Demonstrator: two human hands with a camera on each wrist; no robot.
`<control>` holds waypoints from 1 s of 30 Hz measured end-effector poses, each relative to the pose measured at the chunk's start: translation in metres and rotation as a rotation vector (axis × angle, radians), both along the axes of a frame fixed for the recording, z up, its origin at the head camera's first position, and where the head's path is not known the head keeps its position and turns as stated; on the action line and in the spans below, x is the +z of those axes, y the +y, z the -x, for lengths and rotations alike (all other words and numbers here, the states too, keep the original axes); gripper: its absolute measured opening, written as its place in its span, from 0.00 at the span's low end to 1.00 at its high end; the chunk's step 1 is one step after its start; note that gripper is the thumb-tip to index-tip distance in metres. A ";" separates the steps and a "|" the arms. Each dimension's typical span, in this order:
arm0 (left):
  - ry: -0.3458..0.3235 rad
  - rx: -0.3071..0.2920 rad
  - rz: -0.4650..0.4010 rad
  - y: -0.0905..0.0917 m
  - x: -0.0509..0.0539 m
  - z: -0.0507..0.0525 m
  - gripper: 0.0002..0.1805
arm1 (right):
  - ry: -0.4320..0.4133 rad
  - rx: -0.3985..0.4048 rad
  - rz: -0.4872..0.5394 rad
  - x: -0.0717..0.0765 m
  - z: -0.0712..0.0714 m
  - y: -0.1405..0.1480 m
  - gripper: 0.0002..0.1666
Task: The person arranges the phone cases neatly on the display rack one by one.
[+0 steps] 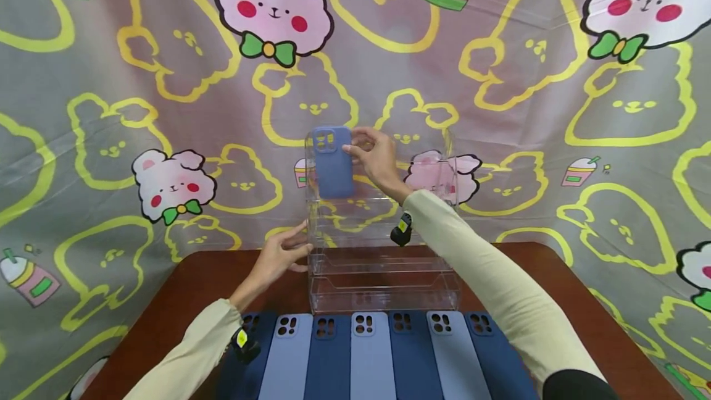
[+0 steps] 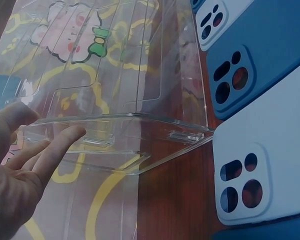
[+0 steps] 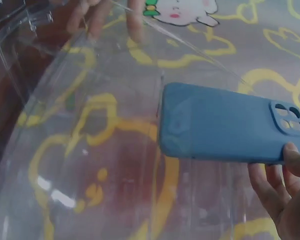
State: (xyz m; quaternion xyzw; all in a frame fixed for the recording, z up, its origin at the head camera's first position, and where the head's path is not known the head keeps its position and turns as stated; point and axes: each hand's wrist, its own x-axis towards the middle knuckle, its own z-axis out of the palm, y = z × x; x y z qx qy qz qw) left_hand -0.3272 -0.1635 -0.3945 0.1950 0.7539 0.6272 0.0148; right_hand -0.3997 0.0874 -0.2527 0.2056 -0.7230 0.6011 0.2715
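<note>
A clear plastic tiered display stand (image 1: 383, 299) stands on the table. At the left of its top tier is a blue phone case (image 1: 336, 171), upright, camera cutouts at the top. My right hand (image 1: 378, 156) pinches the case by its right edge, near the camera end, in the head view. The right wrist view shows the thumb on the case's face (image 3: 220, 125) and the fingers behind; its lower end appears to be behind clear plastic. My left hand (image 1: 280, 252) has its fingers fairly straight against the stand's left side; the left wrist view shows them spread at a clear edge (image 2: 130, 116).
A row of several phone cases, alternating dark blue (image 1: 331, 357) and pale blue (image 1: 373, 357), lies in front of the stand. The brown table (image 1: 183, 301) extends to both sides. A patterned cloth (image 1: 516, 128) hangs behind.
</note>
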 end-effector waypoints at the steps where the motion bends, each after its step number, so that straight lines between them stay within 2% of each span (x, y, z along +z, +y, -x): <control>1: 0.000 0.010 0.005 -0.001 0.000 -0.001 0.36 | 0.003 0.001 0.006 -0.002 0.001 -0.005 0.20; 5: -0.018 0.021 0.006 -0.003 -0.003 -0.004 0.36 | -0.011 -0.009 0.036 -0.007 0.001 -0.017 0.18; 8: -0.013 0.020 -0.007 -0.002 -0.004 -0.004 0.36 | 0.000 -0.037 -0.005 -0.007 0.000 -0.018 0.16; 13: -0.001 0.025 -0.008 0.001 -0.004 -0.001 0.35 | 0.042 -0.143 -0.215 -0.006 0.000 -0.014 0.20; 16: 0.010 0.023 -0.006 0.003 -0.004 0.000 0.35 | 0.065 -0.176 -0.295 -0.010 -0.002 -0.009 0.21; 20: 0.016 0.008 -0.015 0.003 -0.005 0.000 0.36 | 0.097 -0.153 -0.318 -0.019 -0.013 0.003 0.20; 26: 0.030 0.017 0.018 0.001 -0.006 -0.003 0.36 | 0.145 -0.079 -0.384 -0.032 -0.039 0.029 0.20; 30: 0.046 0.044 0.039 0.002 -0.002 -0.001 0.36 | 0.088 -0.032 -0.374 -0.035 -0.044 0.048 0.22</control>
